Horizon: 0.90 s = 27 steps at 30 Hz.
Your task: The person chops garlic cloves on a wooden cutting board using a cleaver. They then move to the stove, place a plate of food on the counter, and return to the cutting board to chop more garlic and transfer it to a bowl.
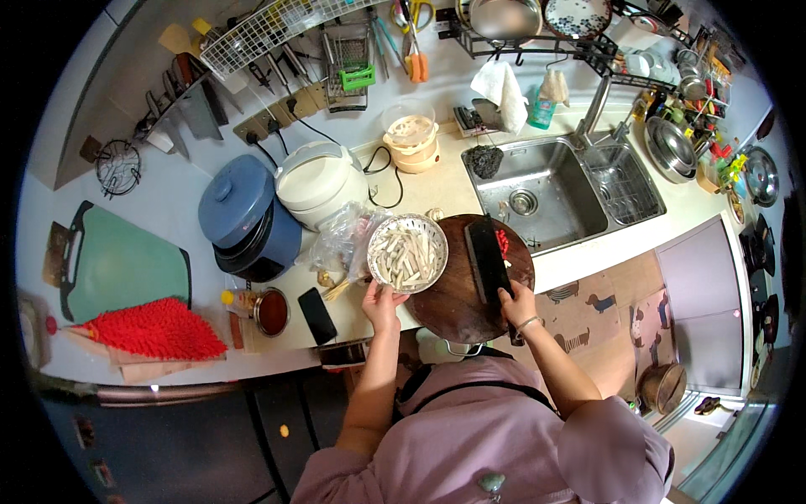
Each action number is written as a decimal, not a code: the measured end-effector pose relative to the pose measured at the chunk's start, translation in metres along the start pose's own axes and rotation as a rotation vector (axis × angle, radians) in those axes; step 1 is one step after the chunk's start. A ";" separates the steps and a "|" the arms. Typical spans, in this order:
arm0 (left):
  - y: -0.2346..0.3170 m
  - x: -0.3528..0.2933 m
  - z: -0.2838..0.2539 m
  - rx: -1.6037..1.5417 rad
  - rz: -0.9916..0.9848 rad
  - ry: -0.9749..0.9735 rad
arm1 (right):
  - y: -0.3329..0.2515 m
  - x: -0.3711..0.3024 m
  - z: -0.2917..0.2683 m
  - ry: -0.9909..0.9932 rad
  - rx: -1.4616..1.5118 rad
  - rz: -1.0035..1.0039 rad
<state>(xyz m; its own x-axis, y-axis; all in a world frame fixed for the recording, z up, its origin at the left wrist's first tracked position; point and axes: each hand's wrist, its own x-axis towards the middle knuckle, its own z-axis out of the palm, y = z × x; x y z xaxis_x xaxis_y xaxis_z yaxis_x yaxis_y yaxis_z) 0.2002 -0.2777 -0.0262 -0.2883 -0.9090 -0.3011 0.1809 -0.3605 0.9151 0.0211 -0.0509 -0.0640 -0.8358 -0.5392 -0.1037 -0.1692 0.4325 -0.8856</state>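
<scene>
My left hand grips the near rim of a white bowl filled with pale cut strips, at the left edge of a round dark wooden chopping board. My right hand is closed on the handle of a broad dark cleaver, whose blade lies flat across the board. A few red chilli pieces lie on the board just right of the blade.
A steel sink lies behind the board. A white rice cooker, a blue pot and a clear plastic bag stand left of the bowl. A black phone and a red-filled jar sit near the counter edge.
</scene>
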 end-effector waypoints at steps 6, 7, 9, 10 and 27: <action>-0.017 0.006 0.012 0.025 -0.034 -0.085 | -0.009 0.014 0.011 -0.005 -0.073 0.035; -0.021 0.007 0.013 0.045 -0.042 -0.087 | -0.009 0.013 0.007 0.071 -0.133 -0.046; -0.028 0.010 0.021 0.065 -0.065 -0.116 | 0.042 0.025 0.004 0.091 -0.057 -0.084; -0.031 0.012 0.021 0.075 -0.060 -0.118 | 0.030 0.025 -0.003 0.073 -0.017 -0.036; -0.005 0.047 0.038 0.082 -0.040 -0.143 | 0.023 0.091 -0.106 0.041 -0.873 -0.798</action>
<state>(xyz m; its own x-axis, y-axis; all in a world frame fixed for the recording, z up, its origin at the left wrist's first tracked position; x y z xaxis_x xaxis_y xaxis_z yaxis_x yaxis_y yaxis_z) 0.1504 -0.3105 -0.0350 -0.4259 -0.8528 -0.3022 0.0905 -0.3725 0.9236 -0.1144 -0.0136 -0.0454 -0.3454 -0.8636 0.3673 -0.9370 0.3395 -0.0826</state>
